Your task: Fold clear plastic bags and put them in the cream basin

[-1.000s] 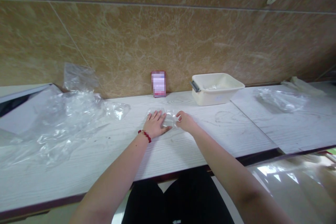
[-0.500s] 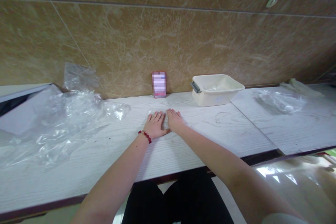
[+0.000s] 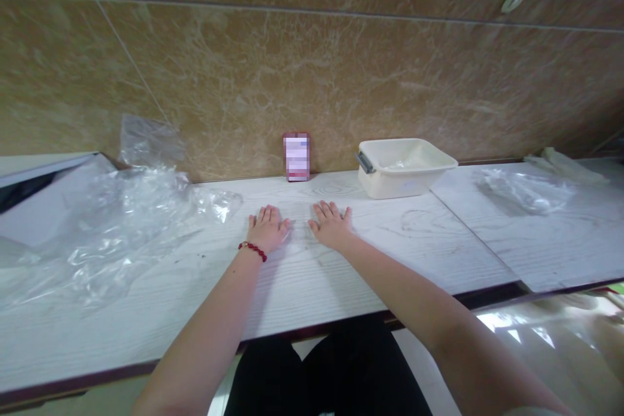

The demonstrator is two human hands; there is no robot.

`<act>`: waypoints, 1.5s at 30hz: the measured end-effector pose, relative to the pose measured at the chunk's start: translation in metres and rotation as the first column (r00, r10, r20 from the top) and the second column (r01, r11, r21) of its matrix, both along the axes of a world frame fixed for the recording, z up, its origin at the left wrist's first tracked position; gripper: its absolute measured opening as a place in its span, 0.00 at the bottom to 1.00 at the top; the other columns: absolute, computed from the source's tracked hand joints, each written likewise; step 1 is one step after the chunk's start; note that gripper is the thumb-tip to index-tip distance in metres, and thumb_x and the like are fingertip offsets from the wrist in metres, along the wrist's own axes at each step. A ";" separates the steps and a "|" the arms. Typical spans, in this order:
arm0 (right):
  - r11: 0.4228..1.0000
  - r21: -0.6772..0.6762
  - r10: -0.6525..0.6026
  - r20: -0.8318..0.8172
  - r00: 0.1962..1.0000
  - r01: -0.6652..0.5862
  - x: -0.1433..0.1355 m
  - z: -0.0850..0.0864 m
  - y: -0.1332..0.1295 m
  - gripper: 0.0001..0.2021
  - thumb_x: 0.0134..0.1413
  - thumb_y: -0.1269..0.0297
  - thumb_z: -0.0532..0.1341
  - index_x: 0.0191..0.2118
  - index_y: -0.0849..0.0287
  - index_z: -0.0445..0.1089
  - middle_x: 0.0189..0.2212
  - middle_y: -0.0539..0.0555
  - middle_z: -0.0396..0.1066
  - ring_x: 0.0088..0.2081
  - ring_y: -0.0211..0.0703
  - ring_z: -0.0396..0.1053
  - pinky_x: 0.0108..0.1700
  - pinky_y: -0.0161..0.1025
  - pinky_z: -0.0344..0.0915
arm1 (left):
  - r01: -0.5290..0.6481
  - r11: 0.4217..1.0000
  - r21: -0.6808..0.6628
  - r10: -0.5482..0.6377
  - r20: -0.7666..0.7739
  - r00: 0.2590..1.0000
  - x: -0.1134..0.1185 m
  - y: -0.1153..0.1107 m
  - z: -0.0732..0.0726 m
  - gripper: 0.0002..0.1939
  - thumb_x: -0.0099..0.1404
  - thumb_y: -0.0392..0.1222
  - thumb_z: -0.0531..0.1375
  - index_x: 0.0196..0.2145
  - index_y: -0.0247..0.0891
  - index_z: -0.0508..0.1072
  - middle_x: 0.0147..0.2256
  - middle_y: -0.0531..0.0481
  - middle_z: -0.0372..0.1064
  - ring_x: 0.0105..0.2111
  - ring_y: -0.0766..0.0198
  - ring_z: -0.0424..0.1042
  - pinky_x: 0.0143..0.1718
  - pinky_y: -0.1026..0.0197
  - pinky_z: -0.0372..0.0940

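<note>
My left hand (image 3: 268, 229), with a red bead bracelet (image 3: 252, 249) at the wrist, lies palm down with its fingers spread. To its right, my right hand (image 3: 331, 224) also rests flat, fingers apart. A gap of white wood-grain table (image 3: 302, 286) separates them. Something faint and clear seems to lie between and under the hands; its outline cannot be made out. Behind them a phone (image 3: 297, 157) with a blurred screen leans upright against the wall. Neither hand grips anything.
Crumpled clear plastic bags (image 3: 141, 208) and a white box (image 3: 43, 208) fill the left side. A cream bin (image 3: 404, 185) with a grey latch stands behind right. Farther right lie another clear bag (image 3: 531, 192) and a pale cloth-like item (image 3: 568, 166).
My hands have moved apart, the left one leftward and the right one slightly rightward. Both remain on the table with their fingers spread.
</note>
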State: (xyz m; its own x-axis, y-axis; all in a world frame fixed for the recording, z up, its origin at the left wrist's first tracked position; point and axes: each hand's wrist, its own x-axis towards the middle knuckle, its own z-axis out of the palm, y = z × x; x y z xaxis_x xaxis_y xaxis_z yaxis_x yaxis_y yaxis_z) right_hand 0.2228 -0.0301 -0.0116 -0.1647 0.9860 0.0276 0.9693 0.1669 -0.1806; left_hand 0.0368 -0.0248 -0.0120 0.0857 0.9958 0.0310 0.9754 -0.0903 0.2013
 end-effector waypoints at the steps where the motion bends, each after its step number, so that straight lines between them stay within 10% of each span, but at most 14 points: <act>1: 1.000 0.000 0.001 0.006 1.000 -0.001 0.000 0.000 0.000 0.27 0.54 0.50 0.37 0.59 0.52 0.41 0.59 0.51 0.36 0.59 0.51 0.33 0.51 0.65 0.26 | -0.035 0.999 -0.004 0.035 -0.004 0.999 -0.006 0.001 0.002 0.28 0.62 0.50 0.40 0.54 0.30 0.53 0.56 0.35 0.45 0.57 0.51 0.43 0.53 0.44 0.40; 8: 1.000 -0.023 -0.003 0.039 0.999 0.004 0.001 0.004 -0.002 0.29 0.52 0.47 0.34 0.59 0.51 0.39 0.60 0.49 0.34 0.59 0.52 0.30 0.50 0.66 0.26 | -0.028 0.993 -0.113 0.019 -0.077 0.997 -0.040 0.001 0.011 0.21 0.60 0.38 0.43 0.51 0.41 0.59 0.56 0.41 0.48 0.55 0.50 0.47 0.50 0.41 0.45; 15: 0.999 -0.032 -0.001 0.044 0.999 0.002 -0.001 0.006 -0.003 0.30 0.52 0.45 0.35 0.59 0.51 0.39 0.60 0.49 0.34 0.59 0.55 0.28 0.49 0.67 0.25 | -0.004 0.999 -0.048 0.002 -0.036 0.999 -0.027 -0.002 0.016 0.22 0.61 0.41 0.43 0.52 0.40 0.58 0.55 0.39 0.48 0.56 0.48 0.45 0.50 0.41 0.44; 24: 0.988 0.148 0.058 -0.168 0.984 -0.033 0.021 0.020 0.000 0.23 0.52 0.51 0.46 0.52 0.53 0.57 0.54 0.55 0.52 0.55 0.53 0.45 0.50 0.56 0.44 | 0.423 0.906 -0.003 -0.422 0.034 0.906 0.025 -0.024 0.008 0.37 0.56 0.61 0.44 0.56 0.31 0.50 0.57 0.38 0.44 0.57 0.51 0.40 0.55 0.48 0.36; 32: 0.756 0.285 0.579 0.126 0.805 -0.589 0.061 0.044 -0.034 0.10 0.49 0.59 0.55 0.35 0.54 0.70 0.36 0.54 0.66 0.42 0.43 0.57 0.47 0.46 0.46 | 0.439 0.898 -0.009 -0.439 -0.017 0.898 0.027 -0.025 0.005 0.41 0.55 0.64 0.40 0.57 0.30 0.46 0.58 0.39 0.41 0.58 0.52 0.39 0.55 0.48 0.35; 45: 0.708 0.330 0.578 0.238 0.781 -0.624 0.054 0.026 -0.032 0.09 0.54 0.68 0.50 0.34 0.57 0.68 0.32 0.53 0.68 0.38 0.38 0.59 0.42 0.40 0.49 | 0.431 0.903 0.001 -0.430 -0.059 0.901 0.029 -0.027 0.005 0.41 0.54 0.64 0.42 0.57 0.32 0.45 0.58 0.40 0.41 0.58 0.52 0.39 0.55 0.47 0.36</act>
